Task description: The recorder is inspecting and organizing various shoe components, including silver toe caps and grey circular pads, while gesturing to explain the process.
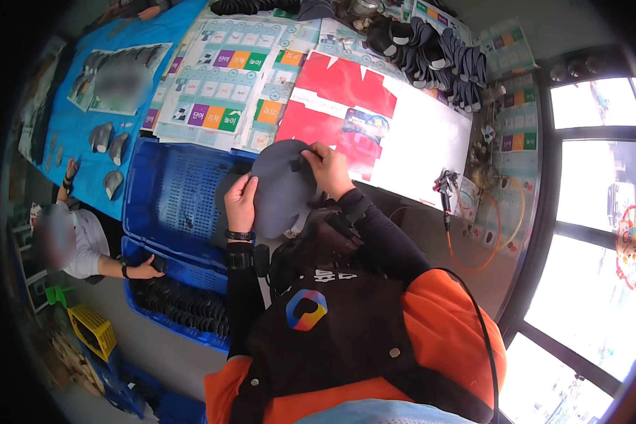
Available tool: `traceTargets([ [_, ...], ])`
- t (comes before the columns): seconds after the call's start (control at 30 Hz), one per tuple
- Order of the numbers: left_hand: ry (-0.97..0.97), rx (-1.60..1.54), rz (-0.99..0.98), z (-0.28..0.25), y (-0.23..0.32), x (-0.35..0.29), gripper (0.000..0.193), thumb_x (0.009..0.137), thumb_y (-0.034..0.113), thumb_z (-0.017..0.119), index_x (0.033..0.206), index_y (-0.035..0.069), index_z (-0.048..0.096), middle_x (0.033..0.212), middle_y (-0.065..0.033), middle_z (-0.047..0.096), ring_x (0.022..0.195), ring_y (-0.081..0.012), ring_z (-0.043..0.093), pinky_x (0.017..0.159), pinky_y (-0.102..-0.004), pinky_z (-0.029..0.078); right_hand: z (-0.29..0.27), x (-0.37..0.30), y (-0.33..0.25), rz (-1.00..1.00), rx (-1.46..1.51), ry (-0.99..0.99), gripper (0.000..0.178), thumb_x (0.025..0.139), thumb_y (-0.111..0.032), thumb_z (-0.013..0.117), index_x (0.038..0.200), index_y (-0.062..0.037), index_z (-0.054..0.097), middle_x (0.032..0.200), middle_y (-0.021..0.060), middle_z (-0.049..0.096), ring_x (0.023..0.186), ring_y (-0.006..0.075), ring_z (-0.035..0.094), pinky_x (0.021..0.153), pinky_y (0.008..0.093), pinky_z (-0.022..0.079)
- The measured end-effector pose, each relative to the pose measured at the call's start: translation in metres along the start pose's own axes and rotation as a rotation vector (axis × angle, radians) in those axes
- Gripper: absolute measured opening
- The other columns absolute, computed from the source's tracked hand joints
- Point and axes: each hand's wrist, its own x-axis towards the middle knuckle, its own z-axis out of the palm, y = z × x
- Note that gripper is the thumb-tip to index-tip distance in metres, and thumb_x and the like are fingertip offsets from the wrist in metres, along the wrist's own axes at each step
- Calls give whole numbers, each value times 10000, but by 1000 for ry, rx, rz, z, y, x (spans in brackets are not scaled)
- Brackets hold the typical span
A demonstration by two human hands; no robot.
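In front of my body I hold up a dark grey rounded piece [281, 191], smooth and broad like a flat oval. My left hand [240, 205] is closed on its left edge, with the thumb lying on the near face. At its upper right my right hand [328, 168] pinches the edge, beside a small black square patch [295, 166] on the surface. The fingertips behind the piece are hidden. More dark grey material shows behind its left side, and I cannot tell whether it is a separate piece.
Blue crates [169, 191] stand to the left, the nearer holding rows of dark curved pieces [184, 304]. A co-worker's hand [147, 270] reaches over it. Ahead, printed sheets and a red-and-white board [417, 141] cover the table. An air-gun-like tool [445, 185] with an orange hose lies right.
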Motion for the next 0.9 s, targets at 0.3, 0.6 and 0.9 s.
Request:
traceTargets([
  [0.3, 7, 232, -121, -5, -9, 15, 271, 991, 163, 680, 1128, -70, 702, 936, -20, 719, 839, -60, 600, 750, -228, 485, -31, 141, 128, 90, 69, 300, 266, 945, -223, 705, 969, 42, 693, 772, 181, 702, 692, 256, 679, 679, 367, 513],
  [0.6, 161, 264, -217, 23, 16, 24, 239, 975, 144, 691, 1080, -71, 698, 867, -1, 682, 781, -50, 562, 700, -225, 467, -3, 266, 233, 264, -27, 332, 341, 938, -277, 725, 1094, 24, 692, 841, 160, 715, 761, 279, 698, 710, 378, 557],
  [0.9, 113, 229, -239, 96, 7, 90, 229, 963, 165, 714, 975, -64, 711, 809, 14, 659, 766, -35, 532, 675, -226, 455, -26, 148, 125, 595, 943, -608, 467, 969, -345, 718, 1264, 9, 644, 1101, 72, 717, 932, 196, 687, 826, 369, 566],
])
